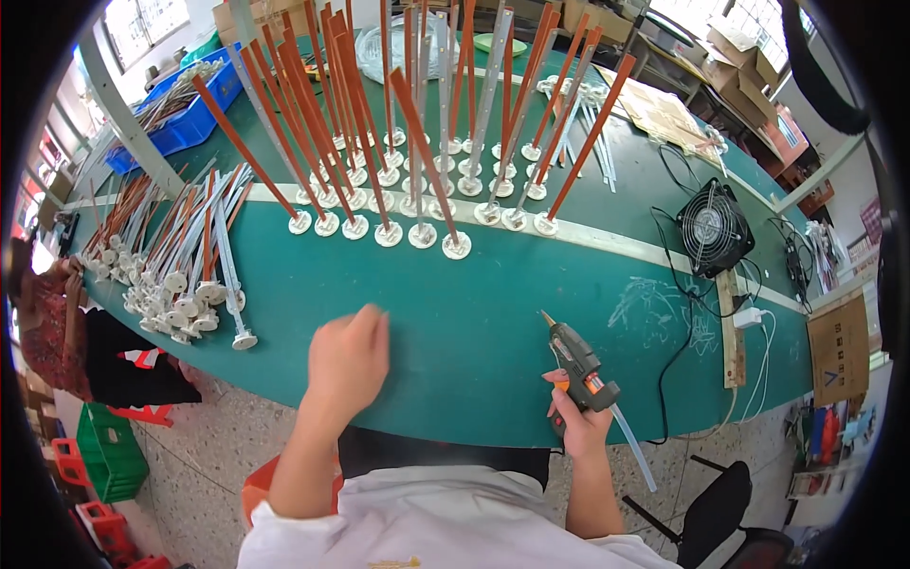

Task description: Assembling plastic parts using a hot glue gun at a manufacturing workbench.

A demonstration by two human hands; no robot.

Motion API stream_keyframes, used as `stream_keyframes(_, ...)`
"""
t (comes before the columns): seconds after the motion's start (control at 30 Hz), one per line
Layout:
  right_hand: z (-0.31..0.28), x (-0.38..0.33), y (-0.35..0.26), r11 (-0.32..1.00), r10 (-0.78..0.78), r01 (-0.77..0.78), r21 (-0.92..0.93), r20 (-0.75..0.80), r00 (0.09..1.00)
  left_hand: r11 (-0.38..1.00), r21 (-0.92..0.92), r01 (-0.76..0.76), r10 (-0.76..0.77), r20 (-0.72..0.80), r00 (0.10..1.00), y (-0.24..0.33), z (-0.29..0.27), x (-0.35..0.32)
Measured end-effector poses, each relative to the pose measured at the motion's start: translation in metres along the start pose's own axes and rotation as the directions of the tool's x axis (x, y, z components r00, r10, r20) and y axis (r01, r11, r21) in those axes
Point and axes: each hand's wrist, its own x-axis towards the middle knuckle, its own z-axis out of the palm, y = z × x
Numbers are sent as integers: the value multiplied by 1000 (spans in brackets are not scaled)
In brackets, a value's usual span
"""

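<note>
My right hand grips a dark hot glue gun by its handle, with the nozzle pointing away from me above the green table. A translucent glue stick sticks out of its rear. My left hand is closed over the table, knuckles up; its inner side is hidden, and nothing pokes out of it. Beyond both hands, several rust-brown strips and grey metal-like strips stand up, some tilted, on round white bases. The left hand is nearest to the front bases and touches none of them.
A heap of strips with white discs lies at the left, near a blue crate. At the right stand a black fan with loose cables and a power strip. Another person is at the far left; a black chair is lower right.
</note>
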Motion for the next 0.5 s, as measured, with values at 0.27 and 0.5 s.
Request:
stream_keyframes(0.27, 1, 4, -10, 972, -106, 110, -206, 30, 994, 974, -74, 212, -224, -276, 935, -22, -1, -75)
stream_keyframes(0.5, -1, 13, -13, 916, -132, 161, -367, 103, 986, 982, 179, 65, 18, -426, 905, -43, 21, -90)
